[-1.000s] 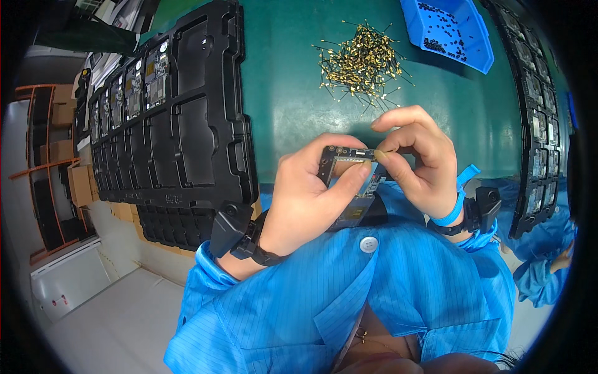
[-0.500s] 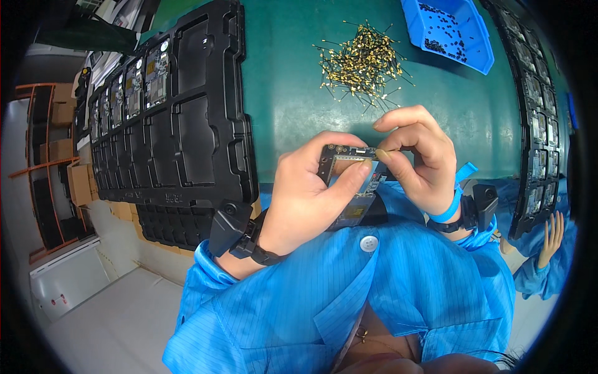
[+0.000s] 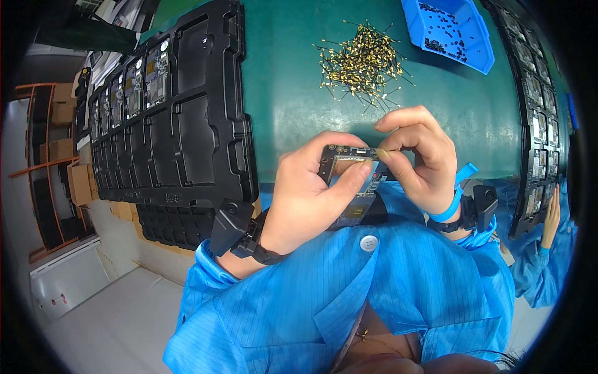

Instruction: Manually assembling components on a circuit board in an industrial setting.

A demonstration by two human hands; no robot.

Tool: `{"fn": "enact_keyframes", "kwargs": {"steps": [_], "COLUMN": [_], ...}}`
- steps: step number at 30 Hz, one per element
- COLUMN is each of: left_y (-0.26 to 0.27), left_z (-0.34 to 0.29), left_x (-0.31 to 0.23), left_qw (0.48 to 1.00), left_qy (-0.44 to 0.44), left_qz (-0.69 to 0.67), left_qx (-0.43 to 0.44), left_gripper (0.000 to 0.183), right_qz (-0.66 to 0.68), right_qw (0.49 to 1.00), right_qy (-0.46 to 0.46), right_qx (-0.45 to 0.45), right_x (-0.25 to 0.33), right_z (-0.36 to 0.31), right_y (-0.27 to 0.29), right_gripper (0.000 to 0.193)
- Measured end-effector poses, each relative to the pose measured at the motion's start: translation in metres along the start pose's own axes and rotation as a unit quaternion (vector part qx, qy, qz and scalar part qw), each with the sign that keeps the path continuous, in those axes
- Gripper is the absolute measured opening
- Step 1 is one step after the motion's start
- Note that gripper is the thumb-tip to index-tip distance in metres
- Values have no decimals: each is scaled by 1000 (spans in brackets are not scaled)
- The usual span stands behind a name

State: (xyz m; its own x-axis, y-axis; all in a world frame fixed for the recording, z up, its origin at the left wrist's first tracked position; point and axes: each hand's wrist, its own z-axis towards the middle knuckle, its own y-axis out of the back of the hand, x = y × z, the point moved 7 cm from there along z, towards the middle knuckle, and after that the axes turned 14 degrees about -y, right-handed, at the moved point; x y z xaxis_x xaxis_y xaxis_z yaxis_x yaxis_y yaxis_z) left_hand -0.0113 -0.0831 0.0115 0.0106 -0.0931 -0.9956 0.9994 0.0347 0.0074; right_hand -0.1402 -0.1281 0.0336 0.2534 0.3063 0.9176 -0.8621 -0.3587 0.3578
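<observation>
A circuit board with a dark upper edge is held close to my chest. My left hand grips it by its left side, the thumb pressed across its face and the fingers behind. At the board's upper right corner, my right hand pinches with thumb and forefinger. Whatever lies between those two fingertips is too small or too hidden to make out. Beyond my hands, a pile of short black cables with gold ends lies on the green table mat.
A black moulded tray at the left holds several circuit boards in its far pockets. At the back right stands a blue bin with small black parts. Another filled black tray runs along the right, where a co-worker's hand touches its edge.
My two hands and the board stay almost where they were. On the right, the co-worker's hand has moved up against the tray's edge.
</observation>
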Motion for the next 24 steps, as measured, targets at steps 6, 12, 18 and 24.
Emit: {"fn": "enact_keyframes", "kwargs": {"steps": [6, 12, 18, 24], "left_y": [0, 0, 0, 1], "left_z": [-1, -1, -2, -3], "left_x": [1, -3, -2, 0], "left_qw": [1000, 1000, 999, 999], "left_qy": [4, 8, 18, 20], "left_qz": [-10, 19, 28, 24], "left_qx": [-8, 7, 23, 22], "left_gripper": [20, 21, 23, 23], "right_qz": [-58, -97, -99, -74], "right_qw": [997, 990, 987, 992], "right_qy": [55, 96, 117, 94], "right_qx": [-16, -40, -46, -40], "right_x": [8, 11, 12, 9], "right_z": [0, -4, -6, -4], "right_y": [2, 1, 1, 0], "right_gripper": [15, 17, 18, 18]}}
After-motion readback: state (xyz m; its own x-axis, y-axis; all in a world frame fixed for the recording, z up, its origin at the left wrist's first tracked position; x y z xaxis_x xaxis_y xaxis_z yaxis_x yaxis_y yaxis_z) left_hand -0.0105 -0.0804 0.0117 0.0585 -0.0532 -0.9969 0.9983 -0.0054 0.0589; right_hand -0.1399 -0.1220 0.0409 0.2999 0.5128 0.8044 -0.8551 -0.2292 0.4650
